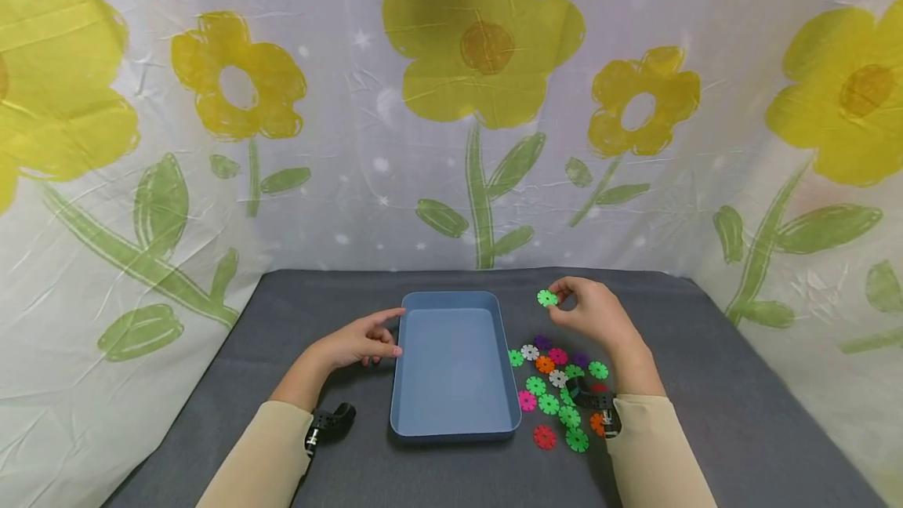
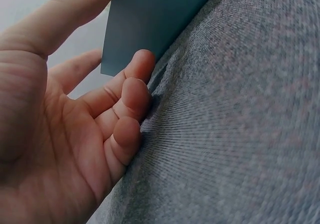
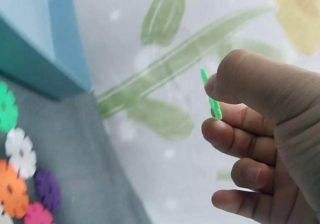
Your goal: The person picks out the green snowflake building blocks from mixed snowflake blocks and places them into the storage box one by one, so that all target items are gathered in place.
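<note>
Between thumb and fingertips, my right hand (image 1: pixel 596 316) pinches a green plastic snowflake disc (image 1: pixel 546 299). It is raised beyond the pile, right of the tray's far corner, and the right wrist view shows the disc (image 3: pixel 215 106) edge-on. An index fingertip and thumb of my left hand (image 1: pixel 356 342) touch the left side of a blue rectangular tray (image 1: pixel 455 367). In the left wrist view, the other fingers (image 2: pixel 135 94) bend loosely near the grey cloth beside the tray wall (image 2: pixel 132 28). No disc lies inside the tray.
Loose snowflake discs in green, white, orange, pink, red and purple (image 1: pixel 548 404) lie right of the tray, some partly under my right wrist. Grey cloth (image 1: pixel 339 477) covers the table. A flower-printed curtain (image 1: pixel 339 202) hangs behind and along both sides.
</note>
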The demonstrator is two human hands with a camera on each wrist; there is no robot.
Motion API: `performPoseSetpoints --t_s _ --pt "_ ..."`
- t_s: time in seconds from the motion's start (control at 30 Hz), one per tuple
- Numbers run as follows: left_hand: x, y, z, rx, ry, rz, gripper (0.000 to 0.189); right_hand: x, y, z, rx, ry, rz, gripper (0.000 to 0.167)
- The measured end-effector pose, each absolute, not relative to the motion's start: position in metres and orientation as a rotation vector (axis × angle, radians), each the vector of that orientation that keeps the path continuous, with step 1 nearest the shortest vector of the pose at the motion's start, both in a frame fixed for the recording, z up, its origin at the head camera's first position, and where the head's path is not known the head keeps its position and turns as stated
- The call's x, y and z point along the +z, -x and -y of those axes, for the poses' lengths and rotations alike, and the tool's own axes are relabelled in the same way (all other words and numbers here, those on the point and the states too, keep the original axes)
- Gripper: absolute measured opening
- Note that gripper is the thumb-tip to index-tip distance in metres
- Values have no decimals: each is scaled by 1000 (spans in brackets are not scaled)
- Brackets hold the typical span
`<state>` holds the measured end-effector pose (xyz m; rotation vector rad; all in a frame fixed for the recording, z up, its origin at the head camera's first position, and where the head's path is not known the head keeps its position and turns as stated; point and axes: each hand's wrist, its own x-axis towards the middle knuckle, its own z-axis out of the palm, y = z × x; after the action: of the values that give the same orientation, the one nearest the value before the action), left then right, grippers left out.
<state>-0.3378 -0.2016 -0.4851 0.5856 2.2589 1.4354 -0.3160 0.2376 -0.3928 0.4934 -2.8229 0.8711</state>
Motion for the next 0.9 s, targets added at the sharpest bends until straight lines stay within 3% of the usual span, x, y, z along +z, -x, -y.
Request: performPoseSetpoints --t_s 0.43,0.9 --pt "-486 338 201 1410 -598 -2288 85 -363 281 -192 897 -698 2725 25" --pt "-485 337 202 1411 -603 -2286 86 -379 265 -141 733 -1057 2661 24"
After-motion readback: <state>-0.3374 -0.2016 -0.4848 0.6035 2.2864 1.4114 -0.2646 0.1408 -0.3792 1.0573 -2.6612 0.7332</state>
